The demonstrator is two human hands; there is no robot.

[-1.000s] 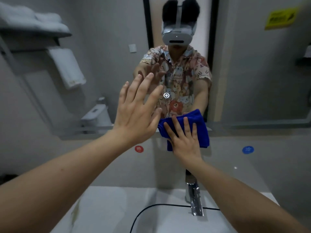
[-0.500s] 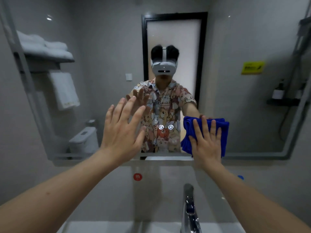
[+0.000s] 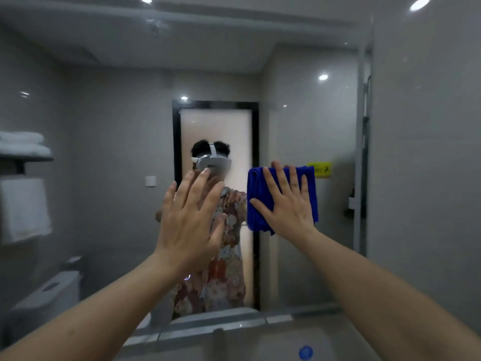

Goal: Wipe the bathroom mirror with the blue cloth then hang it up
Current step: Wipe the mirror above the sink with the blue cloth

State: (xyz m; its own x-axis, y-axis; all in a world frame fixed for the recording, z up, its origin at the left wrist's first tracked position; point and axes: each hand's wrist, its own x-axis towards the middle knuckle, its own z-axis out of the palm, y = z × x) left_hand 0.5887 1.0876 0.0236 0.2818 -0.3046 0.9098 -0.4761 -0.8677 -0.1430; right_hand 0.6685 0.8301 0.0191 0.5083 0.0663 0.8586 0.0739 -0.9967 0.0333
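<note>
The large bathroom mirror [image 3: 117,126] fills most of the head view. A folded blue cloth [image 3: 256,194] lies flat against the glass right of centre. My right hand [image 3: 289,207] presses on it with fingers spread. My left hand [image 3: 190,217] is raised beside it, left of the cloth, palm toward the mirror, fingers apart and holding nothing; whether it touches the glass I cannot tell. My own reflection stands behind both hands.
The mirror's right edge [image 3: 363,152] meets a grey tiled wall [image 3: 426,178]. The lower mirror frame [image 3: 208,332] runs above the basin wall, which carries a blue round sticker [image 3: 305,352]. Reflected in the glass are white towels [image 3: 23,204] on a rack, a toilet and a door.
My right hand has slid the blue cloth up the mirror and to the right. My left hand rose alongside it, and my view tilted upward, losing the tap and basin.
</note>
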